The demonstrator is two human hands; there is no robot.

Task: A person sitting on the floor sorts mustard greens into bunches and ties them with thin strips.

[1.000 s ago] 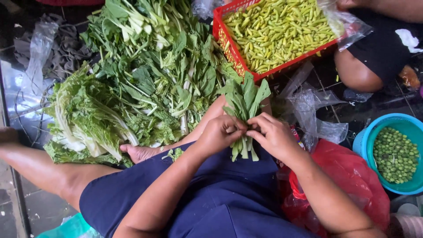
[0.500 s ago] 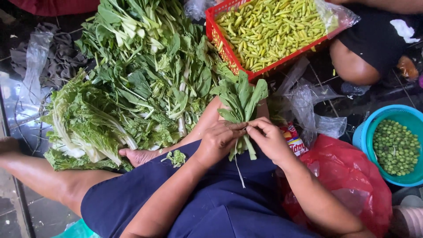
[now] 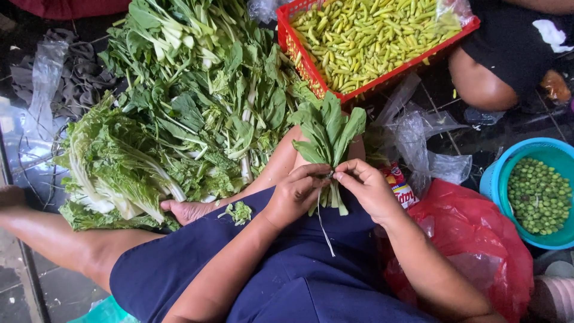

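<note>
Nearest the camera, a dark blue skirt (image 3: 263,269) covers the lap of the seated person, with a small scrap of green leaf (image 3: 239,211) lying on it beside a bare foot (image 3: 190,209). Just above the lap, the left hand (image 3: 297,192) and the right hand (image 3: 369,190) meet around a small bunch of leafy greens (image 3: 327,140). The fingers of both hands are curled and pressed onto the pale stems, the tips almost touching at the middle of the bunch; they seem to pinch a thin string (image 3: 324,230) that hangs down from the stems over the skirt, though the knot itself is too small to make out. The bunch stands upright, its leaves fanning toward the far side.

To the right of the right forearm lies a red plastic bag (image 3: 478,245), with a small red packet (image 3: 399,185) just beside the wrist. Further right sits a blue bowl (image 3: 501,164) holding small green round vegetables (image 3: 538,194). Crumpled clear plastic (image 3: 418,137) lies on the floor beyond the bag.

To the left and farther off spreads a large heap of loose greens (image 3: 179,113). At the far right, a red crate (image 3: 311,66) is filled with green chillies (image 3: 365,36), and another person's knee (image 3: 478,81) is next to it.
</note>
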